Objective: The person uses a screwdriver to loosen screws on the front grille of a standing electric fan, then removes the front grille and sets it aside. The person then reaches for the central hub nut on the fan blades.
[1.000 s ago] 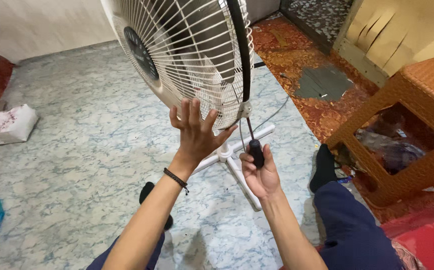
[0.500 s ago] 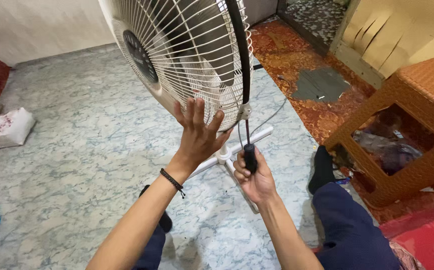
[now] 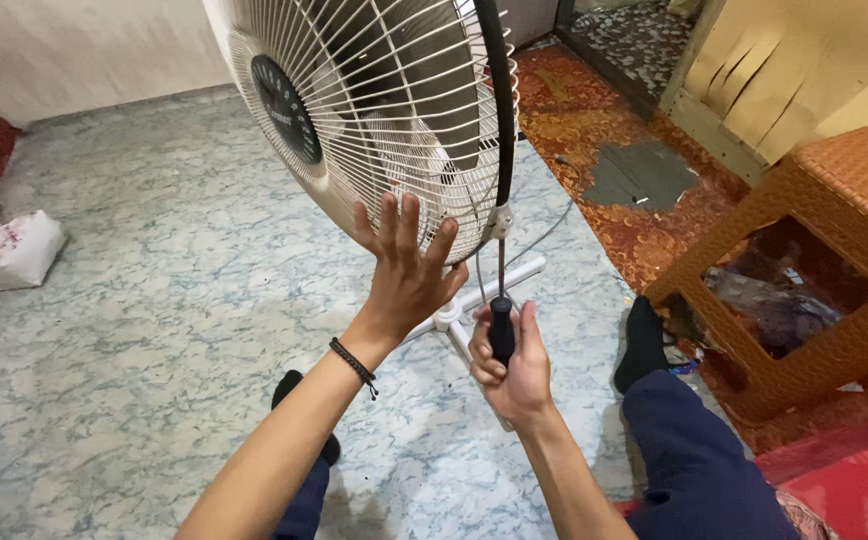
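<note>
Gripping screwdriver (image 3: 501,318) in right hand (image 3: 510,362), fingers closed round black handle, tip up at clip on fan grille (image 3: 384,110) rim — left hand (image 3: 407,274) open, flat against grille. Fan stands on marbled floor (image 3: 154,300); orange stool (image 3: 814,260) at right edge.

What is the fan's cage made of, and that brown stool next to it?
The fan cage looks like thin metal wire with a glossy cream coating: fine, evenly bent spokes that shine. It could be plastic-coated. The black band around its rim looks like plastic. The brown stool seems moulded plastic, patterned to imitate woven cane, with smooth, rounded legs.
</note>
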